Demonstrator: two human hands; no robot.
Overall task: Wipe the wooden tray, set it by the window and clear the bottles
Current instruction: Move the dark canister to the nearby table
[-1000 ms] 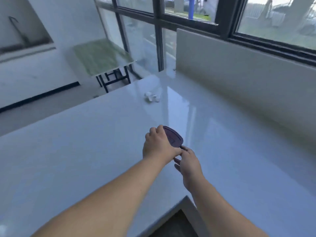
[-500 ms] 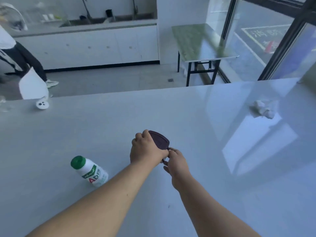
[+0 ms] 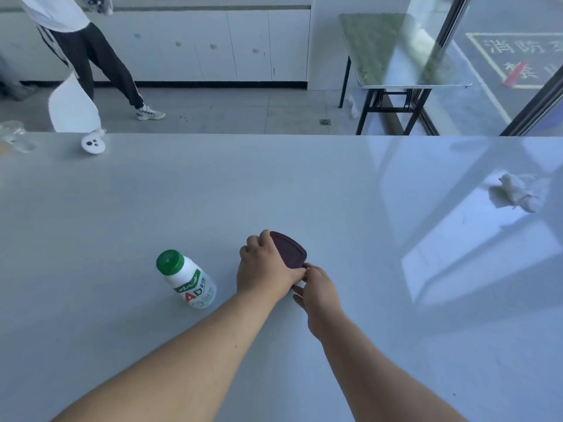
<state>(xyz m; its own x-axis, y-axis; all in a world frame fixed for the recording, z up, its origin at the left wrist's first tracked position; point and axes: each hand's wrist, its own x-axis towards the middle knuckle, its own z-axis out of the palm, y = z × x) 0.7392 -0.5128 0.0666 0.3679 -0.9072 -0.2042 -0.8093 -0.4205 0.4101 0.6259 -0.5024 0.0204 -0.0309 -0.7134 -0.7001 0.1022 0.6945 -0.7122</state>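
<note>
A small dark brown wooden tray point(image 3: 288, 250) is tilted up off the grey counter point(image 3: 304, 184) in the middle of the view. My left hand point(image 3: 264, 269) grips its left edge and covers much of it. My right hand point(image 3: 316, 289) pinches its near corner with the fingertips. A white bottle with a green cap and a red "AD" label point(image 3: 186, 280) stands just left of my left hand, apart from it. A crumpled white tissue point(image 3: 518, 193) lies on the counter at the far right, near the window.
A white round-ended controller point(image 3: 93, 143) and a clear plastic cup point(image 3: 15, 137) sit at the counter's far left edge. Beyond the counter a person point(image 3: 91, 56) walks past white cabinets. A folding table point(image 3: 396, 56) stands by the glass wall on the right.
My view has swung left, from the window to the room. The bottle and the far counter edge came into view. Both hands keep the same hold on the tray.
</note>
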